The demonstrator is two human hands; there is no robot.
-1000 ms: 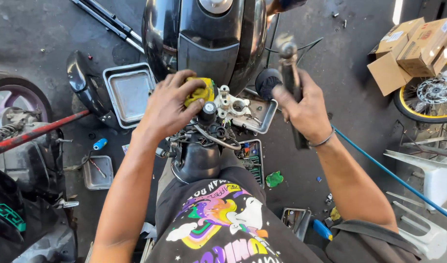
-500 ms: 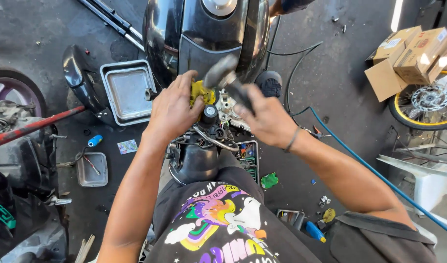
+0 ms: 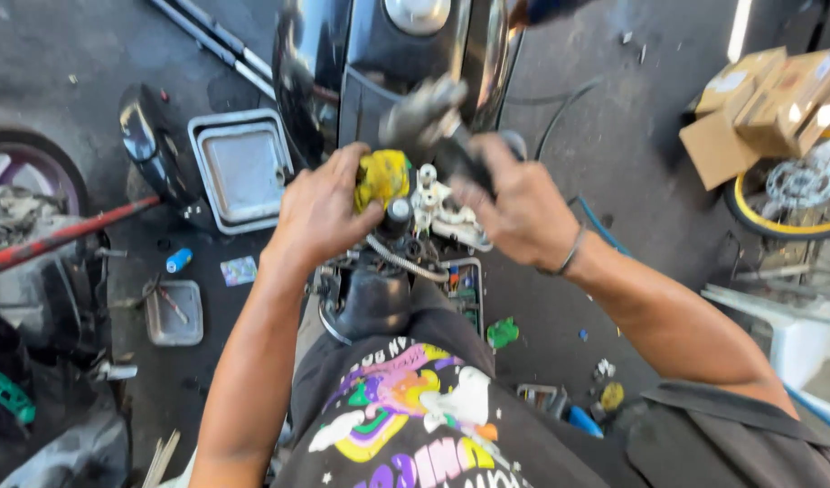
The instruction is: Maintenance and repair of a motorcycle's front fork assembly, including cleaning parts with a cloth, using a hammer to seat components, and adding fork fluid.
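My left hand (image 3: 320, 212) grips a yellow rag-wrapped part (image 3: 382, 177) on top of a motorbike's stripped frame, just behind the black fuel tank (image 3: 388, 63). My right hand (image 3: 514, 208) holds a hammer (image 3: 433, 122) by its dark handle; its blurred metal head hangs over the white metal bracket (image 3: 438, 203) next to the yellow part. A braided hose (image 3: 401, 260) curves below both hands. My lap in a printed black shirt fills the bottom of the view.
A square metal tray (image 3: 241, 167) and a black bike panel (image 3: 148, 145) lie left of the tank. A small tray with tools (image 3: 173, 312), a red bar (image 3: 62, 235), a wheel (image 3: 26, 181), cardboard boxes (image 3: 759, 99), a yellow-rimmed wheel (image 3: 795, 203), a blue hose (image 3: 600, 230).
My right hand has swung the hammer from the right side in over the bracket beside the yellow part. My left hand has stayed on the yellow part.
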